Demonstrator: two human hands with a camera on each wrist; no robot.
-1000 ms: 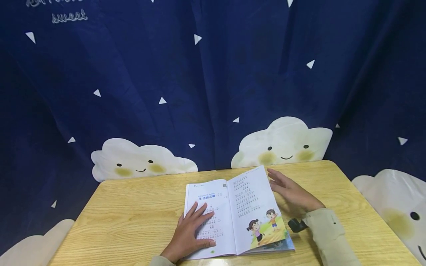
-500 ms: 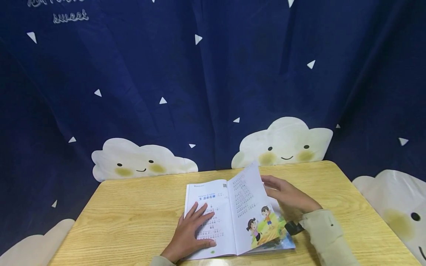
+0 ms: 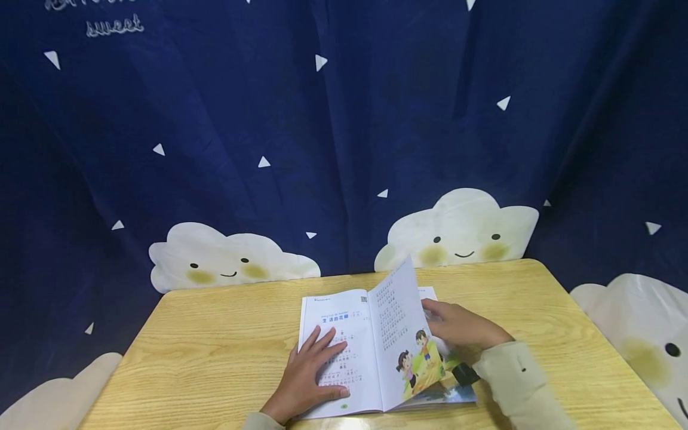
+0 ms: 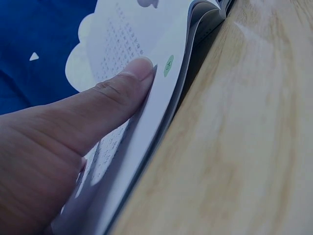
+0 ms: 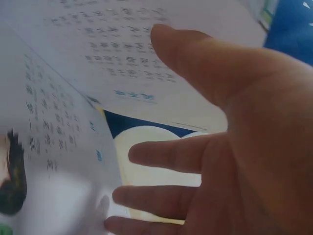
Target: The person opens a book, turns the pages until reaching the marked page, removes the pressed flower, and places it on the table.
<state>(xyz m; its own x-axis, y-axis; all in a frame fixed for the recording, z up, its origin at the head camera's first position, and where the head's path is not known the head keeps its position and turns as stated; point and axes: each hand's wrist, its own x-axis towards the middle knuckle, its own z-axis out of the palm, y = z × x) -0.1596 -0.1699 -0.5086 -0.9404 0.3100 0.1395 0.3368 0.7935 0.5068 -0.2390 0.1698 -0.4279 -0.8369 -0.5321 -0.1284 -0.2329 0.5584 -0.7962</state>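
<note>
A thin printed book [image 3: 352,391] lies spread on the wooden table, its left page carrying a blue heading. My left hand [image 3: 309,376] rests on that page with fingers spread; in the left wrist view its thumb [image 4: 127,85] presses near the lower edge. The right-hand leaf [image 3: 392,316], with two cartoon children at its foot, stands raised and tilted towards the left. My right hand [image 3: 464,327] is at the far side of this leaf, its fingertips partly hidden. In the right wrist view, its fingers [image 5: 166,156] reach out straight to the leaf, thumb apart.
Under the raised leaf, part of another page with a coloured picture [image 3: 457,391] shows. The wooden table [image 3: 215,346] extends on both sides of the book. Behind it hangs a dark blue curtain [image 3: 344,119] with smiling clouds and white triangles.
My right hand has moved left along with the leaf, which now stands steeper and uncovers more of the page beneath. The left hand has stayed in place.
</note>
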